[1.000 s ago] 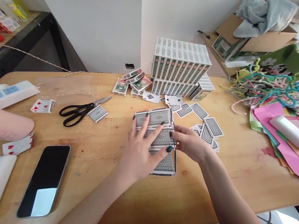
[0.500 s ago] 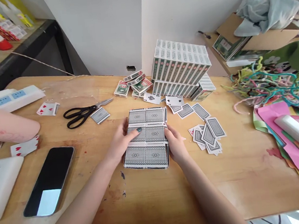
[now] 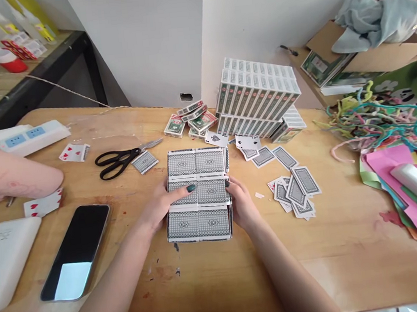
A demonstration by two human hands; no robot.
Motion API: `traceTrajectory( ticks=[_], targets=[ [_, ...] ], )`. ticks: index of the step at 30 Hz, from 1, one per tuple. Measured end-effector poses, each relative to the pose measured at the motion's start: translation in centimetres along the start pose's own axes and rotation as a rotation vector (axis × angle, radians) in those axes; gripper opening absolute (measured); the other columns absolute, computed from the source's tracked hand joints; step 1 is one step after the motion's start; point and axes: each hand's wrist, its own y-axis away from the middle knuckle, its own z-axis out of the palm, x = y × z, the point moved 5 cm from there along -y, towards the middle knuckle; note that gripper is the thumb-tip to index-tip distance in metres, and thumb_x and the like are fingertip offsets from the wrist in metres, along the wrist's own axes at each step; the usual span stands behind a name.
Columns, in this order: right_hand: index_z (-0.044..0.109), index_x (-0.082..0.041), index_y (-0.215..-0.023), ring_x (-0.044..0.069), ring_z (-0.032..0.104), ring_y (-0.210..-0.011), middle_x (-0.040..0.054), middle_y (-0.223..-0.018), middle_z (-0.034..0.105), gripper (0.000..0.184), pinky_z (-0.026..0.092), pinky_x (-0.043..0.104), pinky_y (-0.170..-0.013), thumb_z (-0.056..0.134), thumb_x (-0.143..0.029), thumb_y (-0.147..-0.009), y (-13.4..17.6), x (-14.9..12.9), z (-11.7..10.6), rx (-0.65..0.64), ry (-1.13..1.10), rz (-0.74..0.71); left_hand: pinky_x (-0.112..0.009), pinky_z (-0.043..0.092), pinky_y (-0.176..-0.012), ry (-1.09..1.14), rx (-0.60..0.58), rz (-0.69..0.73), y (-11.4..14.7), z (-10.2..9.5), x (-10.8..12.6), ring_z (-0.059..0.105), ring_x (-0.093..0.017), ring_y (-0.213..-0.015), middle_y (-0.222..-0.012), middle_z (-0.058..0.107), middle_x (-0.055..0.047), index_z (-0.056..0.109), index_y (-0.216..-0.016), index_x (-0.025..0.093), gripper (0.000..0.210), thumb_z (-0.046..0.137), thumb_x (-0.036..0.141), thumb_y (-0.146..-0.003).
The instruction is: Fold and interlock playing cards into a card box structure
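Note:
A box-like block covered in grey-backed playing cards (image 3: 200,219) is in front of me, its top showing three rows of card backs. My left hand (image 3: 160,203) grips its left side, thumb lying across the top and fingers hidden beyond the edge. On the opposite side, my right hand (image 3: 241,199) is closed around the right edge, its thumb on the rim. Loose playing cards (image 3: 297,189) lie overlapped to the right. Black-handled scissors (image 3: 119,161) rest at the left beside a cut card piece (image 3: 145,161).
Stacked card boxes (image 3: 256,96) stand at the back, with several loose packs (image 3: 202,121) beside them. A phone (image 3: 76,249), white power bank (image 3: 14,260), power strip (image 3: 33,138) and another person's arm (image 3: 12,169) occupy the left. Pipe cleaners (image 3: 393,111) and coloured paper (image 3: 410,194) are at right.
The card-covered block has moved slightly left and toward me with both hands on it, and appears a little larger. The view has shifted slightly.

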Motion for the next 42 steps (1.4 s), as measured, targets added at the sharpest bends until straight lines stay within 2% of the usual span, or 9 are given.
traceTrajectory(
  ticks=[3,6,11,18,28,34,39,42],
  targets=[
    [0.063,-0.02,-0.098,0.023,0.066,-0.088,0.0038,-0.094,0.071,0.033,0.051,0.032,-0.076,0.069,-0.035,-0.069,0.1,0.1,-0.2,-0.137,-0.132,0.104,-0.04,0.051,-0.091,-0.001,-0.002,0.016,-0.1,-0.3,0.1,0.066,-0.029,-0.102,-0.11,0.071,-0.008,0.06,-0.114,0.017,0.054,0.079,0.024,-0.063],
    [0.063,-0.021,-0.095,0.022,0.067,-0.086,0.0035,-0.092,0.072,0.033,0.052,0.033,-0.077,0.075,-0.03,-0.066,0.1,0.3,-0.7,-0.175,-0.168,0.181,-0.039,0.052,-0.089,-0.027,-0.008,-0.01,0.0,-0.6,-0.2,0.066,-0.029,-0.101,-0.11,0.071,-0.009,0.061,-0.112,0.017,0.051,0.078,0.026,-0.065],
    [0.064,-0.02,-0.093,0.02,0.069,-0.083,0.0022,-0.086,0.073,0.033,0.053,0.032,-0.077,0.078,-0.027,-0.064,0.1,0.3,-0.9,-0.174,-0.178,0.181,-0.039,0.051,-0.091,-0.049,-0.022,-0.018,0.2,-0.6,-0.3,0.065,-0.029,-0.103,-0.113,0.07,-0.009,0.063,-0.111,0.017,0.049,0.077,0.029,-0.066],
    [0.066,-0.019,-0.095,0.018,0.069,-0.076,0.0019,-0.085,0.073,0.035,0.054,0.028,-0.071,0.079,-0.027,-0.063,0.2,0.1,-0.5,-0.155,-0.159,0.158,-0.044,0.043,-0.103,-0.089,-0.002,-0.005,0.3,-0.3,0.2,0.06,-0.031,-0.113,-0.11,0.071,-0.011,0.063,-0.114,0.016,0.055,0.08,0.032,-0.064],
    [0.065,-0.019,-0.091,0.015,0.067,-0.07,0.0,-0.078,0.072,0.035,0.054,0.027,-0.07,0.081,-0.027,-0.061,0.3,-0.5,-0.1,-0.142,-0.103,0.147,-0.044,0.042,-0.103,-0.173,0.021,0.042,0.9,0.1,1.3,0.057,-0.031,-0.117,-0.123,0.064,-0.012,0.061,-0.113,0.016,0.058,0.082,0.031,-0.062],
    [0.064,-0.02,-0.097,0.02,0.068,-0.083,0.0041,-0.093,0.073,0.037,0.053,0.033,-0.078,0.079,-0.03,-0.064,0.1,0.4,-0.2,-0.116,-0.039,0.142,-0.044,0.045,-0.1,-0.203,0.059,0.088,1.4,0.3,1.8,0.056,-0.031,-0.119,-0.128,0.06,-0.013,0.051,-0.123,0.017,0.067,0.081,0.031,-0.064],
    [0.064,-0.021,-0.098,0.022,0.067,-0.091,0.0047,-0.098,0.073,0.038,0.052,0.034,-0.08,0.078,-0.032,-0.064,-0.1,0.9,-0.1,-0.102,-0.045,0.171,-0.047,0.036,-0.107,-0.448,0.158,0.17,1.6,-0.1,2.1,0.05,-0.029,-0.124,-0.135,0.053,-0.011,0.033,-0.139,0.026,0.088,0.079,0.033,-0.065],
    [0.063,-0.02,-0.094,0.022,0.067,-0.092,0.0039,-0.097,0.072,0.034,0.052,0.034,-0.08,0.077,-0.031,-0.064,-0.1,1.1,-0.1,-0.075,-0.049,0.18,-0.048,0.031,-0.11,-0.622,0.175,0.221,1.7,0.1,2.3,0.044,-0.029,-0.13,-0.143,0.045,-0.011,0.019,-0.146,0.029,0.099,0.078,0.038,-0.066]
  ],
)
